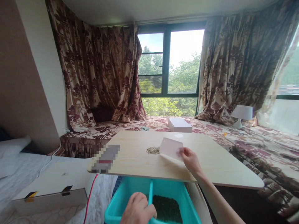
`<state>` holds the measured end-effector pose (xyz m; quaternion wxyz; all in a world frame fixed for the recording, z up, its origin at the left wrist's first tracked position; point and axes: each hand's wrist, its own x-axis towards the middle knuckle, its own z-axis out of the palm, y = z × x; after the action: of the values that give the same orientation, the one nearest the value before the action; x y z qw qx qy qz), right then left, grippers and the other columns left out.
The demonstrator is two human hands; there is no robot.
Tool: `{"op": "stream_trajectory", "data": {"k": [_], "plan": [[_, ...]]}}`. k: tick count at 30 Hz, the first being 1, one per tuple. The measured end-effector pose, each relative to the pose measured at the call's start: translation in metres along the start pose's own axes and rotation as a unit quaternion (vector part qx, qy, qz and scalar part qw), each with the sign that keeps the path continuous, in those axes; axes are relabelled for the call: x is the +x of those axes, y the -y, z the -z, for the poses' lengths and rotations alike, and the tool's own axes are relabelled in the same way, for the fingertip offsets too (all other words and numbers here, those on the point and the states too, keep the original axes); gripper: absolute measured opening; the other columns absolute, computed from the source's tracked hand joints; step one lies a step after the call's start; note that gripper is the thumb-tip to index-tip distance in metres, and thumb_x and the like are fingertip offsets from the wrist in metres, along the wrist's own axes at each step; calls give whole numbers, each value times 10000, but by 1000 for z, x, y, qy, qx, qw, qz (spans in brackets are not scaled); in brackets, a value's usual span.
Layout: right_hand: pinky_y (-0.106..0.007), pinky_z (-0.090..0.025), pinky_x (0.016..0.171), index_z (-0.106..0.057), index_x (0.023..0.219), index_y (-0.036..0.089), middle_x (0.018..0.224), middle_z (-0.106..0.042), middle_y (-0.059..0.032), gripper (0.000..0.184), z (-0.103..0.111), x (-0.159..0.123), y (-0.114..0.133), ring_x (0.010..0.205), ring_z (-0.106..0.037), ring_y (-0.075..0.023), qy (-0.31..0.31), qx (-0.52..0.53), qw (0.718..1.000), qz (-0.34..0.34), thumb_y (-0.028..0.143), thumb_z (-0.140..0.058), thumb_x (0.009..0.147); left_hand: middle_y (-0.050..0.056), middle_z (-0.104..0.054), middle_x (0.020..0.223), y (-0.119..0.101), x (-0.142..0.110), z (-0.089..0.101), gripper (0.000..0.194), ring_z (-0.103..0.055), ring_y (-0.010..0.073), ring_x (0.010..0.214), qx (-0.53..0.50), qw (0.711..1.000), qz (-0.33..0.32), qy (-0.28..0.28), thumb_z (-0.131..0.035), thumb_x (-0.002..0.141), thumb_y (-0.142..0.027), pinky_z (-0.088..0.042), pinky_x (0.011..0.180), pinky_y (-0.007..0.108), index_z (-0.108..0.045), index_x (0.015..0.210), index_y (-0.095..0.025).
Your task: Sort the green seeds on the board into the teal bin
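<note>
My right hand (190, 160) pinches a thin white, partly see-through plastic sheet (171, 148) by its right edge. The sheet tilts over the wooden tabletop (219, 158), its left edge beside a small pile of greenish-brown grains (153, 150); their exact kind is too small to tell. Below the table's front edge is a turquoise bin (127, 186) split by a divider. My left hand (139, 207) is closed at that divider, its thumb over the divider's top and its fingertips mostly hidden. Dark, fine loose material (167, 207) lies in the right compartment.
A blurred-out flat object (106, 158) lies at the table's left, a red cable (90, 194) running down from it. Left on the bed is a white box (53, 186). Behind the table are another white box (179, 125) and a lamp (242, 113) on the window ledge.
</note>
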<state>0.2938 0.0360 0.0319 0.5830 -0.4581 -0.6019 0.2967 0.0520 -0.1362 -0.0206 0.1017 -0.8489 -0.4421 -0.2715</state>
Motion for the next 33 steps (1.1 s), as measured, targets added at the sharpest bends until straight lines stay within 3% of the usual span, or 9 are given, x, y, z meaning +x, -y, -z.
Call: {"op": "stream_trajectory", "data": {"k": [5, 9, 18, 24, 28, 33], "plan": [[-319, -499, 646, -637, 751, 192, 736, -722, -57, 240, -2, 4, -2, 701, -664, -214, 6, -33, 999, 8, 421, -578, 712, -30, -505, 687, 6, -1, 2, 73, -507, 154, 760, 9, 1000, 7, 5, -607, 804, -209, -398, 788, 290, -546, 767, -225], [-311, -496, 646, -635, 736, 195, 726, -718, -55, 249, 2, 3, -2, 709, -665, -215, 16, -40, 999, 10, 436, -573, 718, -28, -503, 717, 7, -1, 6, 232, -510, 172, 775, -2, 1000, 14, 18, -720, 691, -345, -402, 780, 312, -544, 773, -218], [-323, -505, 650, -638, 735, 198, 724, -724, -57, 251, -2, 5, -2, 711, -671, -220, 6, -38, 999, 22, 445, -600, 710, -24, -509, 732, 8, -1, 10, 274, -500, 178, 781, -3, 999, 23, 30, -743, 643, -334, -397, 779, 324, -539, 783, -215], [-328, -502, 679, -635, 767, 188, 755, -728, -71, 214, -2, 3, 0, 736, -674, -223, 33, -28, 999, 12, 386, -559, 734, -25, -524, 745, 6, -1, 15, 309, -497, 185, 796, -18, 997, 69, 41, -784, 566, -256, -393, 784, 335, -549, 759, -206], [-341, -506, 706, -639, 784, 186, 760, -732, -77, 215, 2, 2, 2, 761, -679, -237, 24, -27, 999, 2, 378, -579, 707, -16, -540, 776, 7, -1, 20, 274, -505, 192, 819, -47, 992, 100, 60, -765, 589, -210, -386, 782, 337, -568, 779, -201], [-341, -513, 699, -639, 770, 193, 763, -737, -78, 220, 5, -3, 3, 763, -684, -241, 27, -25, 999, -2, 397, -591, 704, -10, -559, 825, 12, -1, 28, 262, -518, 197, 854, -87, 987, 91, 101, -737, 635, -209, -383, 792, 328, -574, 839, -211]]}}
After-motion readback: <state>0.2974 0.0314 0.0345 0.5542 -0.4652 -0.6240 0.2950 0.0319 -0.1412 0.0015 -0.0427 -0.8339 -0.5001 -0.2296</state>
